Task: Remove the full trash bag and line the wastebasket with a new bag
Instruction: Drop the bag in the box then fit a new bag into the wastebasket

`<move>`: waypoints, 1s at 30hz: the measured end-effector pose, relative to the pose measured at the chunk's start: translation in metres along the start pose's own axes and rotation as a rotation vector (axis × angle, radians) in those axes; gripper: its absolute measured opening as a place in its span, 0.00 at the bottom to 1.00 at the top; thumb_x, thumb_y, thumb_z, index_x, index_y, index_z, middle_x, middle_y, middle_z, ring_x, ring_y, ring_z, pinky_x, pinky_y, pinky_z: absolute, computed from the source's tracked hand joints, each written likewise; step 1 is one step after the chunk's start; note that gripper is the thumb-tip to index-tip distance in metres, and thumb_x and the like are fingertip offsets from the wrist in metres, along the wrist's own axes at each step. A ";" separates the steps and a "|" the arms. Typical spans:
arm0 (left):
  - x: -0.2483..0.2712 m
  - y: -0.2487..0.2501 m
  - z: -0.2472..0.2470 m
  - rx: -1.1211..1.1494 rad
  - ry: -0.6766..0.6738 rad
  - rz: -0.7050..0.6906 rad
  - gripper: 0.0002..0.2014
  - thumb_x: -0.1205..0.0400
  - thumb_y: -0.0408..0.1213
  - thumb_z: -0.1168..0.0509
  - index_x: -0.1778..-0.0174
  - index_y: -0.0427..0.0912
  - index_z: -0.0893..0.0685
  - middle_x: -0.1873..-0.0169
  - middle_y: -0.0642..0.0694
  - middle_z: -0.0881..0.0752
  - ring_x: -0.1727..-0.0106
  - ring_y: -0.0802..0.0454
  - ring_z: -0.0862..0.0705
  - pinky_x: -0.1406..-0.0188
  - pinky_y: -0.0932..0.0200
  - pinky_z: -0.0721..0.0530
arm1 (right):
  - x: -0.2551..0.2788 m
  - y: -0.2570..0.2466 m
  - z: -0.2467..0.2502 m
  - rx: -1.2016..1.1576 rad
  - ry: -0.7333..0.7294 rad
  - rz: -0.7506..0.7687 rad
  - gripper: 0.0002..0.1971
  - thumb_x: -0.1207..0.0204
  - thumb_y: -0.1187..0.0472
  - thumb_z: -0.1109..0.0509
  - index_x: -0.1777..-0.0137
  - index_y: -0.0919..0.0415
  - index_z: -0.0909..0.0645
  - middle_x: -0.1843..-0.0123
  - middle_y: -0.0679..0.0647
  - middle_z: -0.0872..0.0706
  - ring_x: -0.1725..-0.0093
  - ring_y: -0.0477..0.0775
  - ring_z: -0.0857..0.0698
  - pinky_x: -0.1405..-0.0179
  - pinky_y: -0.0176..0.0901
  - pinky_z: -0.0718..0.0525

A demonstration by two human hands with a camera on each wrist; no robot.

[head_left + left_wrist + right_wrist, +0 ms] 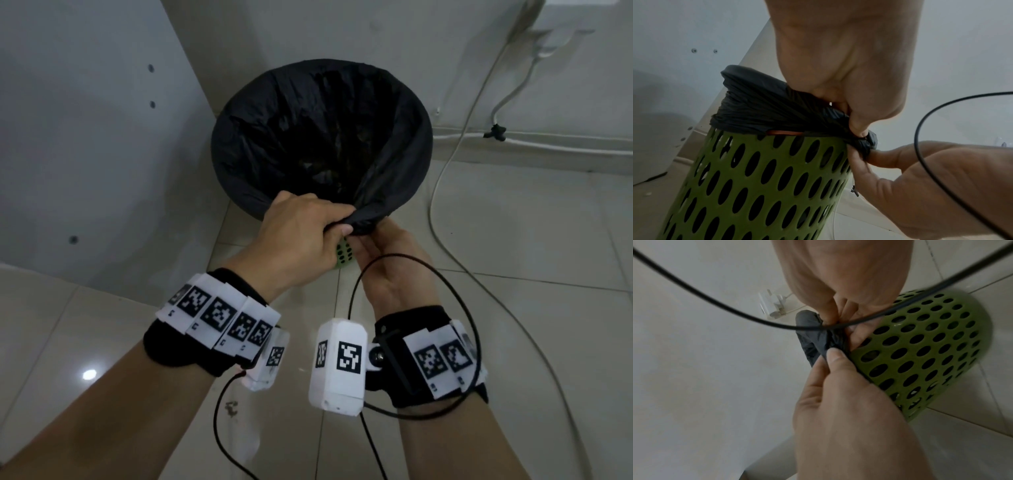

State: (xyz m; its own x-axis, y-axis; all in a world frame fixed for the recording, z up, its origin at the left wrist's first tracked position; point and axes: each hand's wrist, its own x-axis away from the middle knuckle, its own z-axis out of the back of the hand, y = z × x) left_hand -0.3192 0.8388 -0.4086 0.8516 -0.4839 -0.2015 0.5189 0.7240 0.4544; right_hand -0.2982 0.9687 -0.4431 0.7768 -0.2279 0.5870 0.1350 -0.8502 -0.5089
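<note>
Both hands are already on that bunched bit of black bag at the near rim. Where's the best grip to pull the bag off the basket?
Judging by its pose, keep the grip there: the bag gathers into a bunch at the near rim, pinched by left hand and right hand. Come from your side and lift up; the fold elsewhere hugs the basket.

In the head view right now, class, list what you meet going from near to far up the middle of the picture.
Wrist cameras → the left hand and right hand, level with each other → gathered edge of the black bag → bag-lined wastebasket mouth → wall.
</note>
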 end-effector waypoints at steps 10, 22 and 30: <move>-0.002 0.018 -0.011 -0.050 -0.041 -0.081 0.19 0.17 0.46 0.43 0.37 0.45 0.14 0.67 0.46 0.11 0.63 0.43 0.19 0.63 0.50 0.21 | 0.008 -0.042 -0.013 0.324 0.050 0.063 0.07 0.27 0.73 0.24 0.52 0.77 0.14 0.60 0.66 0.09 0.64 0.60 0.08 0.61 0.50 0.08; 0.001 0.003 0.005 0.014 -0.024 -0.115 0.19 0.20 0.38 0.39 0.35 0.43 0.14 0.67 0.46 0.12 0.63 0.45 0.17 0.59 0.55 0.24 | -0.009 -0.049 -0.015 0.510 -0.082 -0.054 0.03 0.23 0.65 0.26 0.55 0.64 0.16 0.65 0.56 0.10 0.60 0.56 0.11 0.41 0.56 0.13; 0.000 -0.015 0.008 -0.111 0.010 -0.178 0.18 0.19 0.40 0.39 0.34 0.48 0.15 0.60 0.55 0.10 0.54 0.47 0.14 0.38 0.35 0.24 | -0.010 -0.037 -0.021 0.421 -0.013 -0.089 0.07 0.23 0.64 0.26 0.47 0.64 0.15 0.56 0.56 0.10 0.55 0.58 0.12 0.43 0.58 0.12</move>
State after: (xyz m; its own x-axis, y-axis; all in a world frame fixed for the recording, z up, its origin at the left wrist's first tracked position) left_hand -0.3281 0.8239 -0.4086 0.7462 -0.6045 -0.2788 0.6657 0.6776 0.3126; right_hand -0.3243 0.9929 -0.4170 0.7580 -0.1543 0.6338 0.4393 -0.5975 -0.6708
